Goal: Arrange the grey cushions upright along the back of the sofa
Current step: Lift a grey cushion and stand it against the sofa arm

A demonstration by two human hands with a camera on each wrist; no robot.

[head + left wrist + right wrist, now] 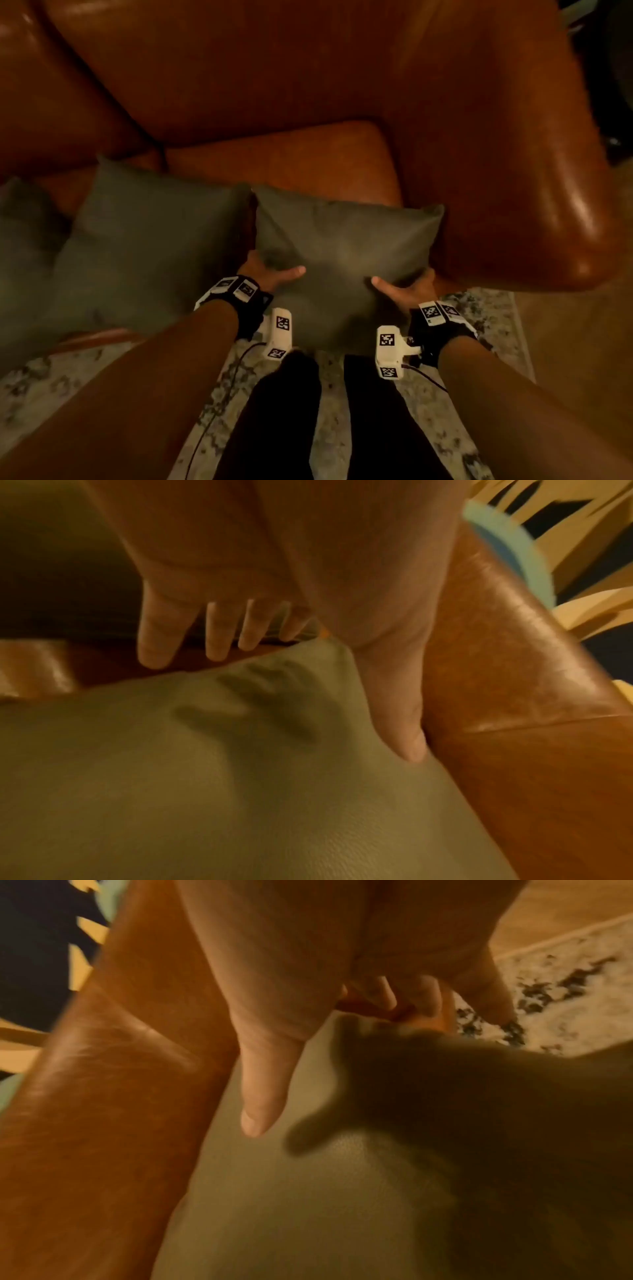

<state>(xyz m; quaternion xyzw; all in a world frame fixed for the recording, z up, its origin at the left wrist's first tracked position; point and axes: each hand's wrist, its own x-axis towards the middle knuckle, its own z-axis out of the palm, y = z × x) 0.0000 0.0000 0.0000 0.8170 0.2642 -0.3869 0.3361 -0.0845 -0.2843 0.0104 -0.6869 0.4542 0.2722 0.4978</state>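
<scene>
A grey cushion [342,246] lies tilted at the front of the sofa seat [291,161], beside the right armrest [513,171]. My left hand [270,274] is at its left edge with the thumb over the top face. My right hand [407,291] mirrors it at the right edge. In the left wrist view the cushion [171,777] has a corner between thumb and spread, straight fingers [215,642] of the left hand [301,696]. In the right wrist view the right hand [342,1064] casts a separate shadow on the cushion [308,1204]. A second grey cushion [147,233] and a third [20,246] lie to the left.
The brown leather sofa back [239,68] rises behind the bare rear of the seat. A patterned rug [479,329] covers the floor at the sofa's foot, where my black-clad legs [274,428] stand. Wood floor [582,342] shows at right.
</scene>
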